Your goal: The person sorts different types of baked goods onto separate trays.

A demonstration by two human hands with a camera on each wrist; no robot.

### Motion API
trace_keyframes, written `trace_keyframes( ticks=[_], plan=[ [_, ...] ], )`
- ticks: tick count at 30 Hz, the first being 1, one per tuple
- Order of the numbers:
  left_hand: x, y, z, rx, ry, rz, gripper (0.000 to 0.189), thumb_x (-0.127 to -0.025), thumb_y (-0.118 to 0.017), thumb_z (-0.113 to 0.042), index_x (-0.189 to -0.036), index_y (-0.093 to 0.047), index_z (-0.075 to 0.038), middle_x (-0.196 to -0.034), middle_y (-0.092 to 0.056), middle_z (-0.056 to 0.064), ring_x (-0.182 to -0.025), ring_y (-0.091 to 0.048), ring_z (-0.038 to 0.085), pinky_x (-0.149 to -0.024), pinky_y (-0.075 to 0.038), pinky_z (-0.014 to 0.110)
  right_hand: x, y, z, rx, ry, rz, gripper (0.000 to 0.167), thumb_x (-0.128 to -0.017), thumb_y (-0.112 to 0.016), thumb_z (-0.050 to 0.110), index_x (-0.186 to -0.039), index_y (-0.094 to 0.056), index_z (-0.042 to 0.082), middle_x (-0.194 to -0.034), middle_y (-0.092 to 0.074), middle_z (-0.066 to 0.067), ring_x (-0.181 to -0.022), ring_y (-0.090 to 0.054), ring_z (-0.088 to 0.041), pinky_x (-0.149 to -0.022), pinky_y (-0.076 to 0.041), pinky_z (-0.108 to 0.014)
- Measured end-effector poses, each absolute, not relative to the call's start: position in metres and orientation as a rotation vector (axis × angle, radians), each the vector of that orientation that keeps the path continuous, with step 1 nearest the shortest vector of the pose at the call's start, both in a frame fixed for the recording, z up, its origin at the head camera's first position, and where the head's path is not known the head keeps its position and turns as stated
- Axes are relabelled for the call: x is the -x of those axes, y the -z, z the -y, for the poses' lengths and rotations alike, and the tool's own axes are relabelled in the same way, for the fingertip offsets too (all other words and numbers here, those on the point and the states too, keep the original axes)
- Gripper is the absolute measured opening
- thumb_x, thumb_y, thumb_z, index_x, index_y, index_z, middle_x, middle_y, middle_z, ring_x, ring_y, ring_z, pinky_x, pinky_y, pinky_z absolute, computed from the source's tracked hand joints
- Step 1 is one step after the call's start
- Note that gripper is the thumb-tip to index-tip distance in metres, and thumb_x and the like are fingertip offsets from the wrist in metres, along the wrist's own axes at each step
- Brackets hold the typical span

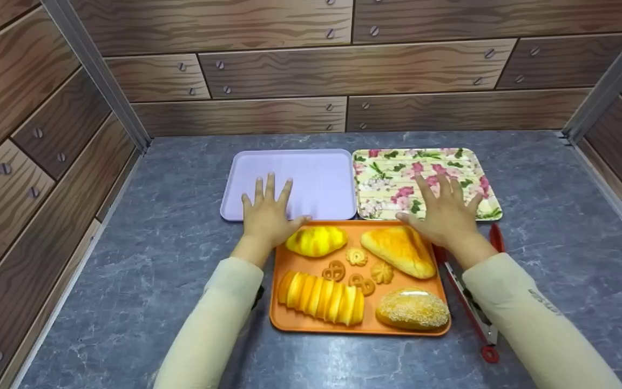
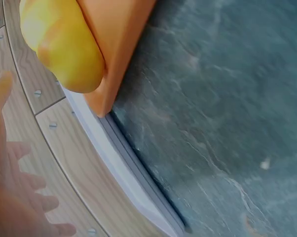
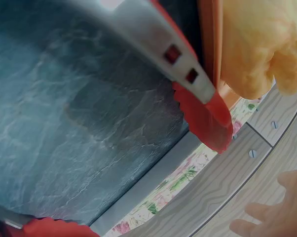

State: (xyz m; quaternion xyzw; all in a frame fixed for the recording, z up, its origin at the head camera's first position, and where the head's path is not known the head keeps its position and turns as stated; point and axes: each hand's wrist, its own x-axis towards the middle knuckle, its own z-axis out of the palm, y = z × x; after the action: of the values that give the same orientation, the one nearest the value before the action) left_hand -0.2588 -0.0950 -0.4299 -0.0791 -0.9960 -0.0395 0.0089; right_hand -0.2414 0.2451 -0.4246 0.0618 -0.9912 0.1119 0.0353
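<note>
My left hand (image 1: 268,216) is spread with straight fingers over the near part of the lilac tray (image 1: 322,181), palm down and empty. Likewise, my right hand (image 1: 446,216) spreads its fingers over the floral tray (image 1: 381,186), holding nothing. Between my forearms lies an orange tray (image 1: 354,330). It carries a yellow croissant-shaped bread (image 1: 317,241) near my left thumb and a triangular bread (image 1: 400,251) by my right hand. Nearer me are a ridged loaf (image 1: 322,297) and a crumb-topped bun (image 1: 413,310). In the middle sit small cookies (image 1: 357,256) and pretzels (image 1: 334,270).
Red-tipped metal tongs (image 3: 203,91) lie along the orange tray's right side, partly beneath my right wrist and sleeve. The trays sit close together on a grey marbled table (image 1: 143,270). Wood-patterned panels (image 1: 289,70) stand at the back and both sides.
</note>
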Motion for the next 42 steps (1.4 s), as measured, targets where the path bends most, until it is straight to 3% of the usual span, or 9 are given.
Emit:
trace_keyframes(
  ticks=[13, 34, 42],
  plan=[
    [0.240, 0.438, 0.117, 0.293, 0.197, 3.122, 0.086, -0.087, -0.045, -0.069, -0.154, -0.015, -0.025, -0.158, -0.001, 0.015, -0.143, -0.002, 0.037, -0.108, -0.011, 0.063, 0.221, 0.429, -0.253, -0.192, -0.333, 3.044, 0.098, -0.082, -0.044, 0.076, -0.154, -0.015, 0.017, -0.151, -0.013, -0.029, -0.134, -0.008, -0.055, -0.091, 0.004, -0.081],
    [0.215, 0.454, 0.144, 0.460, 0.268, 3.155, 0.084, -0.089, -0.050, -0.063, -0.154, -0.018, -0.020, -0.158, -0.005, 0.015, -0.143, -0.004, 0.034, -0.109, -0.010, 0.061, 0.192, 0.439, -0.274, -0.160, -0.343, 3.063, 0.101, -0.080, -0.043, 0.078, -0.155, -0.011, 0.019, -0.148, -0.016, -0.033, -0.132, -0.013, -0.055, -0.089, 0.003, -0.082],
    [0.205, 0.458, 0.147, 0.532, 0.259, 3.177, 0.080, -0.091, -0.053, -0.056, -0.153, -0.022, -0.017, -0.158, -0.007, 0.013, -0.143, -0.006, 0.032, -0.109, -0.013, 0.061, 0.181, 0.440, -0.281, -0.121, -0.357, 3.061, 0.102, -0.079, -0.048, 0.077, -0.154, -0.015, 0.017, -0.147, -0.017, -0.034, -0.130, -0.016, -0.056, -0.088, 0.000, -0.083]
  ],
)
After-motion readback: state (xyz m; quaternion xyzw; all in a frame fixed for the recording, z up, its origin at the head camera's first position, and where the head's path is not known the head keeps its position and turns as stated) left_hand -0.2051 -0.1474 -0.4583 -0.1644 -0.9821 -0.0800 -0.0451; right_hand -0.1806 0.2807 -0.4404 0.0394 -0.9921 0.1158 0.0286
